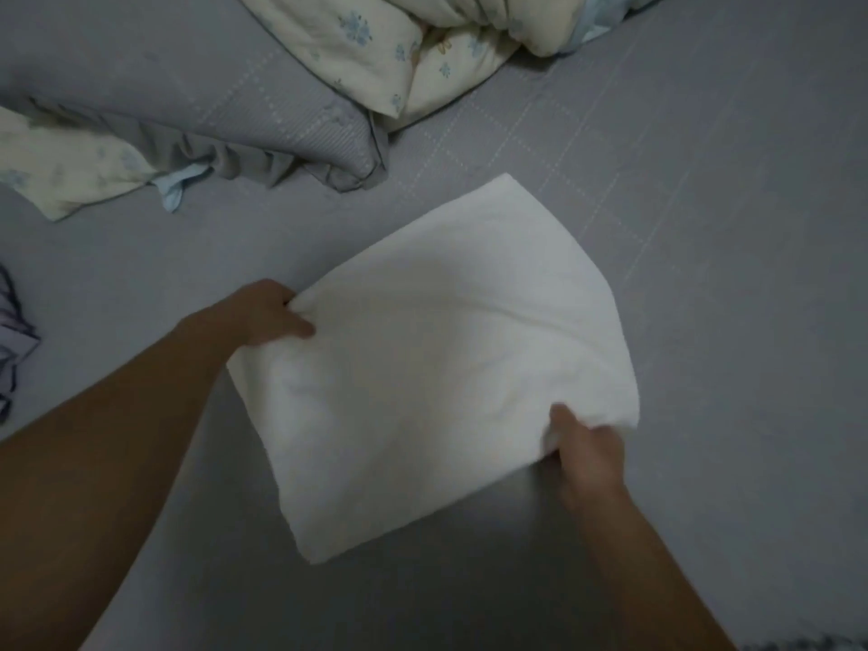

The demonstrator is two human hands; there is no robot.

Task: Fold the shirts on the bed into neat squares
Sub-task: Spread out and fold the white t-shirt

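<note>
A white shirt (437, 359), folded into a rough rectangle, lies on the grey bed sheet (704, 227) in the middle of the view. My left hand (267, 314) pinches the shirt's left edge between thumb and fingers. Near the lower right corner, my right hand (587, 455) grips the fabric, which bunches a little there. The far corner of the shirt points up and to the right. The picture is slightly blurred.
A grey pillow (197, 91) lies at the upper left, with a floral cream quilt (422, 44) bunched behind it. Another cream floral cloth (65, 166) sits at the left. A crumpled pale garment (14, 340) shows at the left edge.
</note>
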